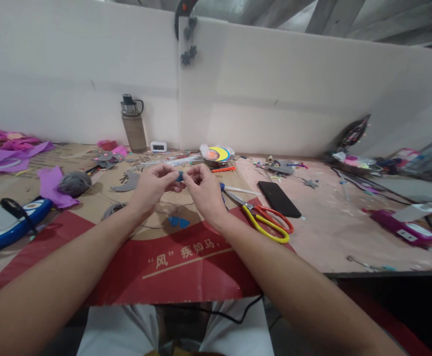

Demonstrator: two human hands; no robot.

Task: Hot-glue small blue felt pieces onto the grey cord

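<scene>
One person's left hand (154,187) and right hand (206,192) are pinching a small dark-blue piece (180,176) together, above a red-and-brown cardboard sheet (186,284).

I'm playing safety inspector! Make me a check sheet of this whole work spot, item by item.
Surface: cardboard sheet with a red printed part, on a pinkish table.
Things being worked on: small blue piece held up in the fingers; flat blue scraps on the cardboard below.
Clutter: scissors, black phone, gray yarn ball.
Hands: left hand and right hand both pinch the small blue piece.
Cables: black cable below the cardboard's near edge.
Surroundings: white panels behind; water bottle upright.
</scene>
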